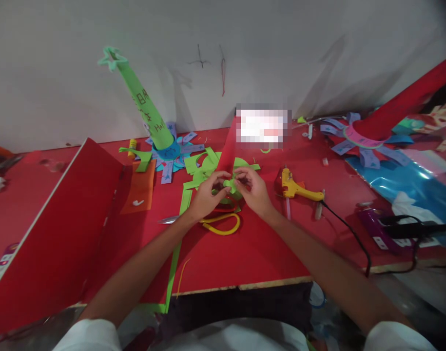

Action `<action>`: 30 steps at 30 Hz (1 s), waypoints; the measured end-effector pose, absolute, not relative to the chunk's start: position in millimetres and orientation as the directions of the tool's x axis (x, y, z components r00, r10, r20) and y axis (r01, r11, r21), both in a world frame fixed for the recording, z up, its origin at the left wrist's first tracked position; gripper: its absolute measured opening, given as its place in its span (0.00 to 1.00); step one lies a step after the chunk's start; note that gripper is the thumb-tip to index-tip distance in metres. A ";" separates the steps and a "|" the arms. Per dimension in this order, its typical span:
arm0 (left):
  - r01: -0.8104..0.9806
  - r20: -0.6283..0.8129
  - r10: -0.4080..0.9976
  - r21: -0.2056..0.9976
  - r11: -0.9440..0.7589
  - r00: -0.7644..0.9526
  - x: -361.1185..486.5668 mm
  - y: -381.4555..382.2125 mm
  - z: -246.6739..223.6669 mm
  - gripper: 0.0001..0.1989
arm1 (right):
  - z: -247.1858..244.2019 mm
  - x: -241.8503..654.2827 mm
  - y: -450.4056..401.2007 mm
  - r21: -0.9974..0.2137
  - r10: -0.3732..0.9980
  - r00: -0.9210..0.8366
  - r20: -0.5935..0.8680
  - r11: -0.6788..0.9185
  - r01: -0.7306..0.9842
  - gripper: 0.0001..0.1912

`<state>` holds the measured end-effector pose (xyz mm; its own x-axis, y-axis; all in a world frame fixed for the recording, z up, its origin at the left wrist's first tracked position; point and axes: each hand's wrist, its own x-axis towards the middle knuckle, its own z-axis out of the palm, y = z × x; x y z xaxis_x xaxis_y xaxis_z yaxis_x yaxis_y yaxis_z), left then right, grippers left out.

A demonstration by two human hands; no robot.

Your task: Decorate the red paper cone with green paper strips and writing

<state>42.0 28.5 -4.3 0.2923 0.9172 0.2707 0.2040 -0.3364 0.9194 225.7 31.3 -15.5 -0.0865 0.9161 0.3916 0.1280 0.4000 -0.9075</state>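
Both hands meet at the middle of the red table over a small light-green paper piece (230, 184). My left hand (210, 195) pinches its left side, and my right hand (254, 190) has its fingers closed on the right side. Just behind them a red paper cone (229, 151) rises among green paper strips (208, 163). Below the hands lie scissors with a yellow handle (223, 231), their blades pointing left. A long green strip (176, 258) runs down toward the table's front edge.
A green cone (145, 107) on a blue flower-like base stands at the back left. A yellow glue gun (301, 189) with a black cord lies to the right. Left is a raised red board (62, 214); far right, a red cone (401, 107) and blue sheet (387, 180).
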 end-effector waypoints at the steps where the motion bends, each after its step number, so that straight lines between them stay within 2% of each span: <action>1: 0.202 0.265 0.917 0.921 -0.332 0.299 42.1 28.2 -4.0 0.17 | -15.7 226.1 31.6 -0.909 0.918 -0.083 0.389 0.397 0.127 0.13; 8: 0.221 0.298 0.920 0.908 -0.355 0.256 41.4 29.7 -6.6 0.17 | -14.4 225.6 31.4 -0.916 0.924 -0.070 0.377 0.383 0.118 0.16; 13: 0.216 0.326 0.912 0.899 -0.380 0.247 41.8 29.4 -6.3 0.18 | -13.0 224.4 30.5 -0.912 0.916 -0.134 0.379 0.394 0.112 0.16; 26: 0.159 0.295 0.929 0.929 -0.334 0.224 42.3 28.7 -4.2 0.19 | -14.1 223.1 30.4 -0.906 0.905 -0.189 0.382 0.407 0.114 0.17; 30: 0.192 0.283 0.935 0.926 -0.325 0.216 43.5 28.0 -3.1 0.20 | -13.7 224.9 30.6 -0.906 0.912 -0.161 0.378 0.400 0.139 0.16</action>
